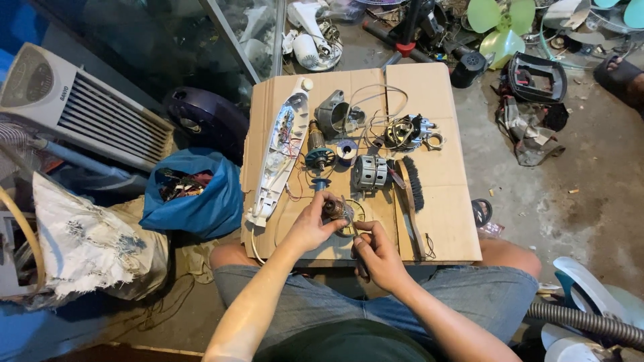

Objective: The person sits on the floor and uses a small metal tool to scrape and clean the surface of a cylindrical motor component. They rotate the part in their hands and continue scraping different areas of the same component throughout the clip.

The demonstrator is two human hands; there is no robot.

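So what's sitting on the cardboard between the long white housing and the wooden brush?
In the head view, between the white housing and the brush lie an armature, a solder spool and a cylindrical metal motor part.

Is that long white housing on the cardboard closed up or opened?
Opened. The long white housing lies on the cardboard with its inner side up, showing wires and parts inside; no cover sits on it.

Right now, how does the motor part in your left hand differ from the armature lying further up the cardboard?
The small motor part is held off the cardboard by the left hand, with the right hand working beside it; the armature lies untouched on the cardboard. The held part looks smaller and darker; the armature shows a coppery winding and a teal fan end. Both look like parts stripped from small electric motors.
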